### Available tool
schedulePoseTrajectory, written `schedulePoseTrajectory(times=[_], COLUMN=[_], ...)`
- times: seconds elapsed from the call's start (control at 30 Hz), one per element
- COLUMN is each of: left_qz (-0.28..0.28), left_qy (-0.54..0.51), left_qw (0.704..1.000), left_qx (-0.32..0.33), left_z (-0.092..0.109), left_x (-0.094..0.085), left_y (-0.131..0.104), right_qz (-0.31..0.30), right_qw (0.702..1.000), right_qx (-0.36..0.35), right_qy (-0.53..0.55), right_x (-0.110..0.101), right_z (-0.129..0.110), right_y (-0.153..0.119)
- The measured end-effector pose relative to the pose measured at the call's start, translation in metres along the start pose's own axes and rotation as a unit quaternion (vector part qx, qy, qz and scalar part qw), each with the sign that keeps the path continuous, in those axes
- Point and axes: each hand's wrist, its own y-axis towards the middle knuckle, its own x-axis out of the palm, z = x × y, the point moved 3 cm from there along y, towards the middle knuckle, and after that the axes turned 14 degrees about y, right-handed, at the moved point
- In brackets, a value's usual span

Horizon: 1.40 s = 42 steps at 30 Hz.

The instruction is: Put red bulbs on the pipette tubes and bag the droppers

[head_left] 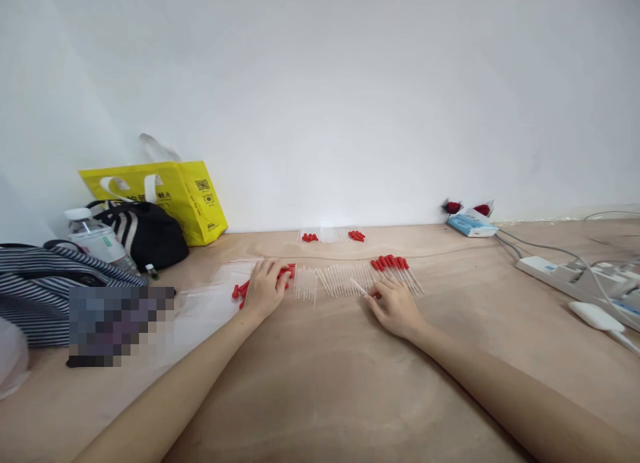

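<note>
My left hand (269, 291) rests over a loose pile of small red caps (243, 289) with its fingers stretched forward, touching some of them. Between the thumb and fingers of my right hand (395, 306) is a thin whitish stick (359, 287), its far end pointing up and left. A row of thin pale sticks (343, 281) lies side by side on the table between my hands. Beyond my right hand, several sticks with red caps (390, 263) on their far ends lie together. My fingertips partly hide the pile on the left.
Clear plastic bags (200, 309) lie on the wooden table (320, 389) at left. Two small red bunches (357, 236) sit by the wall. Left stand a yellow bag (200, 209), a black pouch (155, 236) and a bottle (100, 239). Right are a tissue pack (473, 225) and a power strip (540, 268).
</note>
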Motion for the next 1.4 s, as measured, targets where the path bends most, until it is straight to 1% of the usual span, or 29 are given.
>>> schedulePoseTrajectory(times=[0.03,0.1,0.17,0.23,0.3,0.37,0.43,0.5,0.57,0.67,0.73,0.83,0.9,1.03,1.27,1.4], left_qz=[-0.002,-0.034,-0.103,-0.161,-0.193,-0.202,-0.196,-0.188,-0.181,-0.164,-0.147,-0.128,-0.115,-0.104,-0.109,-0.109], left_qy=[-0.051,-0.163,-0.225,-0.261,-0.300,-0.332,-0.344,-0.338,-0.318,-0.263,-0.231,-0.208,-0.206,-0.224,-0.236,-0.258], left_qw=[0.998,0.978,0.947,0.914,0.882,0.865,0.865,0.880,0.904,0.944,0.959,0.966,0.967,0.961,0.957,0.954], left_qx=[0.040,0.128,0.203,0.266,0.306,0.319,0.307,0.276,0.223,0.116,0.078,0.086,0.097,0.125,0.131,0.105], left_z=[0.007,0.025,0.043,0.057,0.065,0.068,0.069,0.070,0.072,0.073,0.074,0.074,0.073,0.074,0.077,0.077], left_x=[-0.004,-0.012,-0.019,-0.027,-0.033,-0.037,-0.039,-0.037,-0.034,-0.028,-0.024,-0.018,-0.017,-0.019,-0.020,-0.018], left_y=[-0.004,-0.014,-0.026,-0.037,-0.043,-0.045,-0.045,-0.044,-0.044,-0.046,-0.049,-0.052,-0.054,-0.054,-0.052,-0.051], right_qz=[-0.015,-0.045,-0.075,-0.098,-0.109,-0.113,-0.119,-0.120,-0.114,-0.099,-0.100,-0.100,-0.089,-0.057,-0.054,-0.044], right_qw=[1.000,0.998,0.994,0.990,0.987,0.986,0.985,0.984,0.985,0.988,0.988,0.986,0.985,0.986,0.990,0.991], right_qx=[-0.014,-0.040,-0.062,-0.080,-0.092,-0.098,-0.100,-0.101,-0.100,-0.095,-0.096,-0.104,-0.110,-0.117,-0.098,-0.099], right_qy=[0.014,0.037,0.055,0.067,0.072,0.076,0.081,0.083,0.078,0.069,0.071,0.085,0.094,0.106,0.084,0.081], right_x=[0.000,-0.001,-0.002,-0.002,-0.002,-0.002,-0.003,-0.003,-0.002,0.000,0.003,0.006,0.006,0.002,0.000,0.001], right_z=[0.001,0.001,0.001,-0.001,-0.003,-0.005,-0.007,-0.009,-0.010,-0.012,-0.013,-0.015,-0.016,-0.023,-0.036,-0.041], right_y=[-0.003,-0.008,-0.012,-0.015,-0.015,-0.015,-0.014,-0.014,-0.014,-0.013,-0.013,-0.014,-0.015,-0.017,-0.017,-0.018])
